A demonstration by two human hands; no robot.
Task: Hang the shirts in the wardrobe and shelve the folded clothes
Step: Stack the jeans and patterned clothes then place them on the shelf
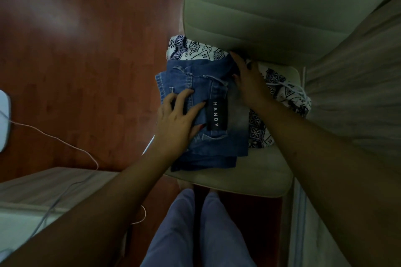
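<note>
Jeans point(213, 84), folded, on chair point(238, 180); left hand point(176, 115) spread flat on top, right hand point(248, 81) straight-fingered along their right edge.

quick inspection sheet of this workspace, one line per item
surface: beige chair seat, bearing the clothes
job's things: folded jeans with a black label, lying on a patterned black-and-white garment
clutter: nothing seen
grippers: left hand rests spread on the jeans; right hand at their far edge, grip unclear
cables: white cable trails over the wooden floor beside a white device
surroundings: chair back; pale surface lower left
</note>
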